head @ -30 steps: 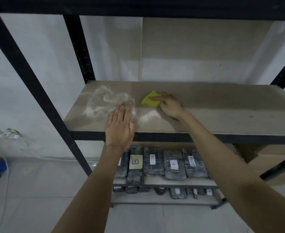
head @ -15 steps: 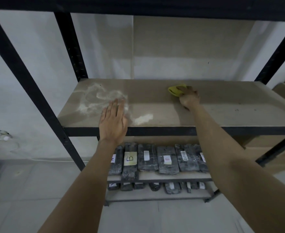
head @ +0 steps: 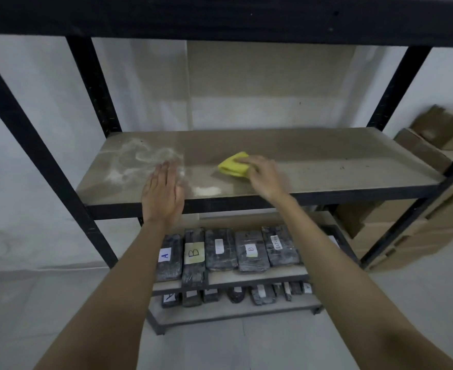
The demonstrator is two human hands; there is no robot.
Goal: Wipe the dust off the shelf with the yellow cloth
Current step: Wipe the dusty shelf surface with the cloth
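Note:
A folded yellow cloth (head: 233, 164) lies on the grey shelf board (head: 326, 166), near its middle. My right hand (head: 263, 175) presses on the cloth's right part, fingers curled over it. White dust (head: 140, 162) smears the board's left part, and a small white patch (head: 206, 190) sits near the front edge. My left hand (head: 164, 193) rests flat at the front edge, fingers straight, reaching into the dusty area.
Black metal uprights (head: 33, 145) frame the shelf, with a black beam (head: 220, 14) overhead. Several wrapped, labelled packs (head: 220, 248) lie on lower shelves. Cardboard boxes (head: 433, 209) stand to the right, past the right upright. A white wall is behind.
My right hand slid the cloth from the shelf's middle out to the right and back, then returned left toward the dust. My left hand stayed in place.

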